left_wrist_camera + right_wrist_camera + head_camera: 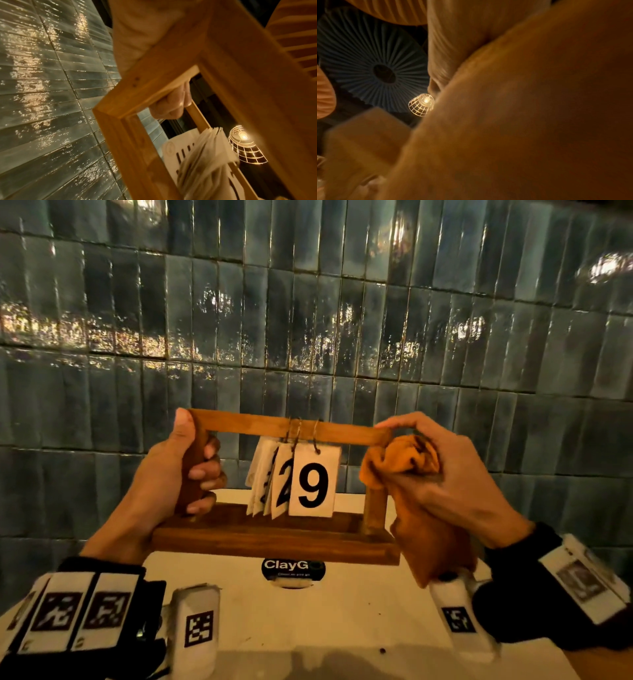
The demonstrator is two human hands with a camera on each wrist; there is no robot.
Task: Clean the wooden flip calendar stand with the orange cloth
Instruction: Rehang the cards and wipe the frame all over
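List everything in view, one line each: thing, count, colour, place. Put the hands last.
wooden calendar stand: one, brown, on the white box, before the wall
number cards: several, white with black digits, front shows 9, hung on rings from the top bar
orange cloth: one, bunched at the stand's right post
white box: one, ClayGo label, under the stand
tiled wall: one, glossy blue-grey, behind
cage lamp: one, lit, overhead
left hand: grips the left post
right hand: holds the cloth, fingertips on the top bar
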